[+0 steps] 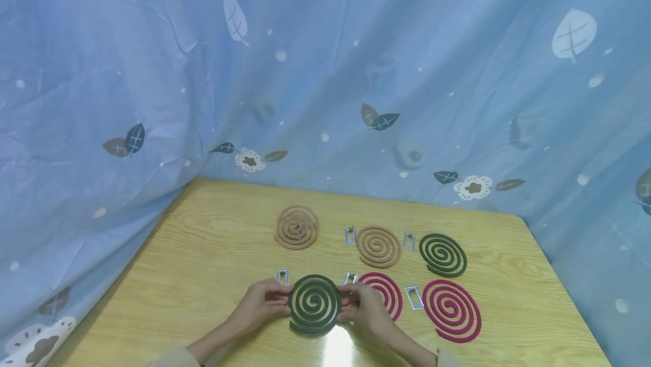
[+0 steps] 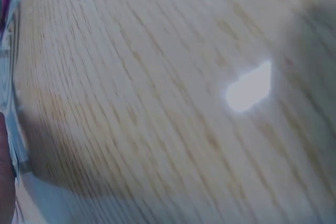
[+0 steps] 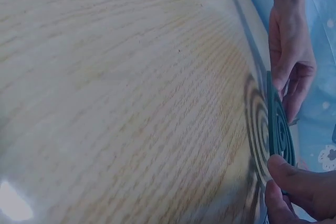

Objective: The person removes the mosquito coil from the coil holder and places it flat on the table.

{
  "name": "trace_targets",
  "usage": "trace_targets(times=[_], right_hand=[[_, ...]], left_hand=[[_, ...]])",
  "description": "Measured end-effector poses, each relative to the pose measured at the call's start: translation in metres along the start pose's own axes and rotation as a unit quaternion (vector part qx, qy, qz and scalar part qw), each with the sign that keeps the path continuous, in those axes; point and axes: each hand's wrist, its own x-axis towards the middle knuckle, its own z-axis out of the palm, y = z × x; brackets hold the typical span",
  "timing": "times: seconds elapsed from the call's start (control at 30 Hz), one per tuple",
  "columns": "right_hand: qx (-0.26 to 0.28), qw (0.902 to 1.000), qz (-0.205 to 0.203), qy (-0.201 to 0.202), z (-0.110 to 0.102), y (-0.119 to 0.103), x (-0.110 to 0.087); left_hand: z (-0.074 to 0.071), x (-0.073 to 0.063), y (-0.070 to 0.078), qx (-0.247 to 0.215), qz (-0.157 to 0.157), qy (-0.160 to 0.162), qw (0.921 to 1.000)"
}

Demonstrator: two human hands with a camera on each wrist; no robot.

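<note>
A dark green mosquito coil (image 1: 315,301) is held between both hands near the front of the table. My left hand (image 1: 258,303) pinches its left edge between thumb and fingers. On the opposite edge, my right hand (image 1: 368,309) grips it the same way. In the right wrist view the coil (image 3: 273,124) shows edge-on, slightly above the tabletop, with its shadow or reflection beside it. The left wrist view catches only part of a finger (image 2: 6,182) at its left edge. Partly behind my right hand lies a magenta coil (image 1: 398,298).
Another magenta coil (image 1: 475,316), a green coil (image 1: 461,257) and two tan coils, one at the back left (image 1: 280,237) and one in the middle (image 1: 362,242), lie on the wooden table (image 1: 213,242). Small metal stands (image 1: 407,246) lie among them. A blue patterned curtain (image 1: 315,73) encloses the table.
</note>
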Motion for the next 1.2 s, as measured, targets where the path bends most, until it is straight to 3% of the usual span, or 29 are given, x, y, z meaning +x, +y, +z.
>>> trace_targets(times=[0.23,0.57,1.2], right_hand=[[-0.036,0.9993,-0.001,0.011,-0.005,-0.001,0.006],[-0.032,0.9994,0.007,0.012,-0.004,-0.002,0.011],[-0.066,0.9975,-0.015,0.021,0.000,0.003,0.016]], left_hand=[[0.004,0.006,0.002,0.031,0.007,0.016,0.9994],[0.002,0.008,0.003,0.048,0.005,0.010,0.9988],[0.000,0.011,0.005,0.046,-0.008,0.005,0.9989]])
